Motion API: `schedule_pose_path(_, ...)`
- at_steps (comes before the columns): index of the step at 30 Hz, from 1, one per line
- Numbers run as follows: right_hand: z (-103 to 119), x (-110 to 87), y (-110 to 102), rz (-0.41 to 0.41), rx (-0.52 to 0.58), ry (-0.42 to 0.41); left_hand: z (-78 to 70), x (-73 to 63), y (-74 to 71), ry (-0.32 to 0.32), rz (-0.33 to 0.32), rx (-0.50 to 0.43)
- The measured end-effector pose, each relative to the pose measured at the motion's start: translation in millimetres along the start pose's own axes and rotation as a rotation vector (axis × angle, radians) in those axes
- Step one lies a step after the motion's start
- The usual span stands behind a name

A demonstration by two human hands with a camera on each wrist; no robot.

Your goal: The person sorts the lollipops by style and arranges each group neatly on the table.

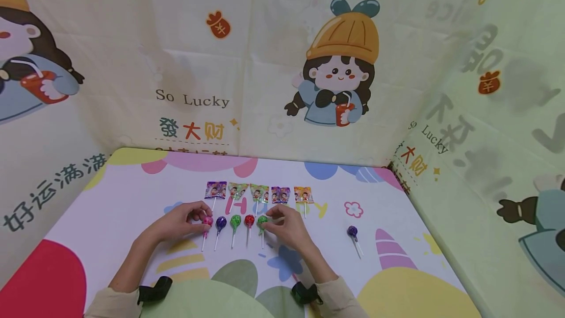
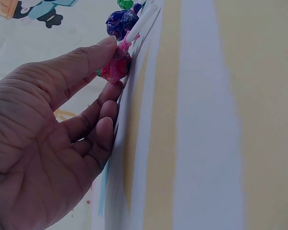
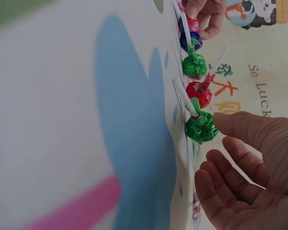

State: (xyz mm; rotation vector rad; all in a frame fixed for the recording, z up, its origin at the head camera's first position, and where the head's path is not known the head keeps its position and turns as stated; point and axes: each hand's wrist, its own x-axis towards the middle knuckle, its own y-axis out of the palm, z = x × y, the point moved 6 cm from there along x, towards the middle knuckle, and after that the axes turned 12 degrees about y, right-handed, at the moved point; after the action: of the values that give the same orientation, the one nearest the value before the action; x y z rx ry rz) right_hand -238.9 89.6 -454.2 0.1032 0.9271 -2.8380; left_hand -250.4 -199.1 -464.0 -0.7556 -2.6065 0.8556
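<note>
My left hand (image 1: 187,220) is at the left end of a row of wrapped lollipops. Its thumb and forefinger pinch the pink lollipop (image 2: 116,68), whose white stick points toward me. My right hand (image 1: 287,225) is at the row's other end, its thumb touching the green lollipop (image 3: 201,127) while the fingers stay apart and loosely bent. Between the hands lie a dark purple lollipop (image 1: 220,223), another green lollipop (image 1: 236,221) and a red lollipop (image 1: 249,221).
Behind the row lie several flat-packed lollipops, among them a purple packet (image 1: 216,190) and an orange packet (image 1: 303,194). A lone dark purple lollipop (image 1: 352,231) lies to the right. The patterned tabletop (image 1: 326,254) meets a printed cloth backdrop (image 1: 265,63).
</note>
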Motion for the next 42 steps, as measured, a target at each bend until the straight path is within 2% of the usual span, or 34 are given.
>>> schedule_pose_path(10, -3.3, -4.7, -8.8, -0.018, 0.007, -0.041, 0.4, 0.3, 0.2, 0.006, -0.002, 0.001)
schedule_pose_path(26, -11.3, -9.6, -21.2, -0.039, 0.005, -0.031, -2.0, 0.1, 0.2, 0.018, -0.001, -0.001)
schedule_pose_path(42, -24.8, -13.2, -36.4, -0.071, -0.006, -0.01, 1.6, 1.4, 0.3, 0.014, 0.0, 0.005)
